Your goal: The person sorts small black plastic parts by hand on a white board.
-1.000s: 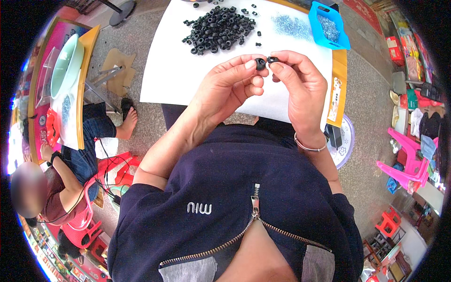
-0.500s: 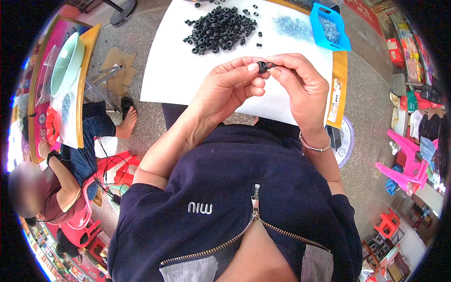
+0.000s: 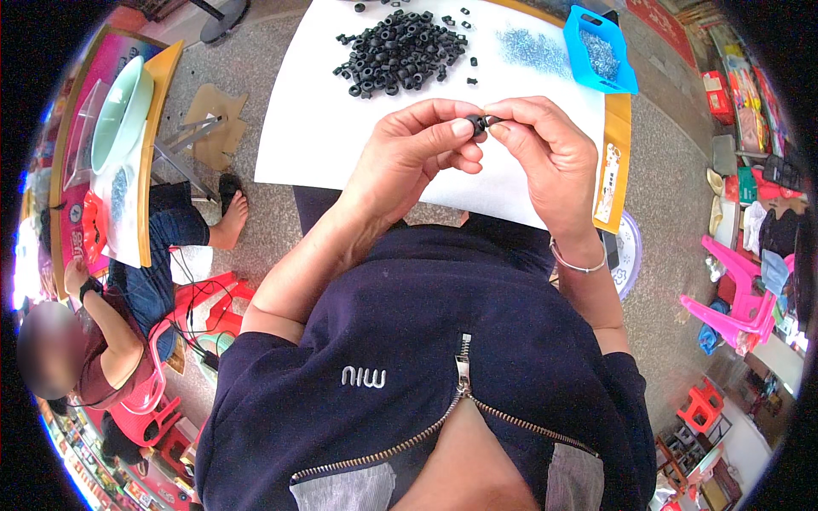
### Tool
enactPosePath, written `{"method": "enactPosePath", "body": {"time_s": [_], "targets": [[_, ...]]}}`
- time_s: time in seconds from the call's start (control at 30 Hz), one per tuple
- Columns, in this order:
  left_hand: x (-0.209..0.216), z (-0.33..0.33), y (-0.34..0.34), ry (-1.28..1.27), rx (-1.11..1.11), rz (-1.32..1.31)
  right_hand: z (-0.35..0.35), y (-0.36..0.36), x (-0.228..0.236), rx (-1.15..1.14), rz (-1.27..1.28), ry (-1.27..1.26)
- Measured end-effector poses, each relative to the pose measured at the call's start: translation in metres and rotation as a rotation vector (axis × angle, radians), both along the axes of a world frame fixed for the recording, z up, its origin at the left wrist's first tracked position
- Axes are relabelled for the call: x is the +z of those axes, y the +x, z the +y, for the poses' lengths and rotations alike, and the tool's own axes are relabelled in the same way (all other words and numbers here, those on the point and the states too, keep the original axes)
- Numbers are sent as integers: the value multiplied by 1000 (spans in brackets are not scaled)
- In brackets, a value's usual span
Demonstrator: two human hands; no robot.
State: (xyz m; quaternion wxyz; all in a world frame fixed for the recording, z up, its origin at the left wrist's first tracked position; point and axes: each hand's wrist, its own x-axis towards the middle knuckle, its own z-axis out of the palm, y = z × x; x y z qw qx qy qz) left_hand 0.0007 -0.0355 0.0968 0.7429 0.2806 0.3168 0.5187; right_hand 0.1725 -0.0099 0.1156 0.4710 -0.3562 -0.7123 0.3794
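Over the near part of a white-topped table (image 3: 315,128), my hands meet fingertip to fingertip. My left hand (image 3: 409,149) pinches a small rounded black plastic piece, like a cord lock body (image 3: 478,125), between thumb and fingers. Right beside it, the thumb and forefinger of my right hand (image 3: 550,153) close on a tiny dark piece (image 3: 492,123), mostly hidden by the fingertips. The two pieces meet or nearly meet; I cannot tell whether one is inside the other. Beyond my hands lies a heap of similar black plastic pieces (image 3: 396,55), with several loose ones around it.
Tiny silvery-blue metal parts (image 3: 530,49) are spread at the far right of the tabletop, beside a blue plastic basket (image 3: 629,85) holding more. At left, another person (image 3: 119,341) sits by a table with a pale green basin (image 3: 128,111). A pink stool (image 3: 741,294) stands right.
My right hand and wrist have shifted slightly to the right, while both pinches stay closed. The other person's hand at the left has moved a little.
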Motion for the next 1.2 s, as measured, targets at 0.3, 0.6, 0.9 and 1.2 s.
{"method": "enactPosePath", "body": {"time_s": [0.3, 0.6, 0.9, 1.2], "targets": [[-5, 1, -1, 78, 40, 161, -3, 1, 1, 8, -74, 14], [-6, 2, -3, -29, 4, 88, 3, 4, -9, 29, -73, 3], [-3, 3, -4, -93, 2, 97, 1, 1, -9, 58, -63, -33], [-3, 0, 1, 83, 53, 345, 3, 3, -9, 20, -297, 367]]}}
